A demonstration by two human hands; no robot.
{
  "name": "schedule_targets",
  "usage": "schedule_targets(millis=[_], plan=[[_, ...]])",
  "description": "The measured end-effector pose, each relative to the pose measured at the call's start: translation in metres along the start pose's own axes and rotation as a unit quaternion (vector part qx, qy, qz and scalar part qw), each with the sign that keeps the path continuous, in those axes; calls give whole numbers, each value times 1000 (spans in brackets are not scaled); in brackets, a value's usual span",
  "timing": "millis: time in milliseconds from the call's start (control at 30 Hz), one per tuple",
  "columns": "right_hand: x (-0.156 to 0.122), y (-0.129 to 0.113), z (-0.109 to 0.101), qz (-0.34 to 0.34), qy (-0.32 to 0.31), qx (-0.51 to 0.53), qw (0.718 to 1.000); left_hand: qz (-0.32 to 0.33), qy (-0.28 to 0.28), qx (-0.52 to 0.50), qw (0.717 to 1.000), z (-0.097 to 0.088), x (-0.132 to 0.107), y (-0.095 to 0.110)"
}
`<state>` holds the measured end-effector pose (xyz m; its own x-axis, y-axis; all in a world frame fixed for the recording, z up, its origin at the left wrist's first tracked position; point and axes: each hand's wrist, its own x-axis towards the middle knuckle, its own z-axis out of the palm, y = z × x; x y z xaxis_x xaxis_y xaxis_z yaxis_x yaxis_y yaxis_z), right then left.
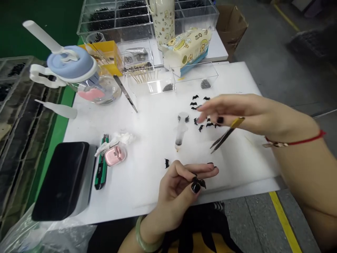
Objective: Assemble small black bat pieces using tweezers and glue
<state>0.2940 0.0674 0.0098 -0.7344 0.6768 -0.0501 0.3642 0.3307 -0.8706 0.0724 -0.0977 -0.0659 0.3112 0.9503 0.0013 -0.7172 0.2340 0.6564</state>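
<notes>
My left hand (181,184) rests at the near edge of the white table (147,175), thumb and fingers pinched on a small black bat-shaped piece (201,182). My right hand (237,112) hovers over a scatter of several black bat pieces (202,123), fingers reaching toward them. It carries tweezers (223,138) with a yellow grip, tips pointing down-left. A small glue syringe (180,135) lies between the hands. One loose bat piece (166,163) lies just left of my left hand.
A blue-lidded water jug (71,68) stands at back left, a black-and-grey box (64,179) at front left, a green cutter (101,167) and pink item (115,154) beside it. Clear trays (195,75), a tissue pack (186,47) and compartment bins (118,17) line the back.
</notes>
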Motion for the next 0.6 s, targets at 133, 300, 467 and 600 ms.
schedule_targets(millis=[133, 300, 467, 600], plan=[[47, -1, 13, -11, -94, 81, 992, -7, -19, -8, 1000, -3, 1, 1], [77, -7, 30, -22, -198, 116, 973, -5, -17, -22, 1000, -5, 1, 0], [67, -17, 35, -51, -33, 284, 957, -10, -7, -18, 1000, -2, 0, 0], [35, -32, 16, -77, 137, 344, 926, -22, -5, -12, 1000, 0, 0, 3]])
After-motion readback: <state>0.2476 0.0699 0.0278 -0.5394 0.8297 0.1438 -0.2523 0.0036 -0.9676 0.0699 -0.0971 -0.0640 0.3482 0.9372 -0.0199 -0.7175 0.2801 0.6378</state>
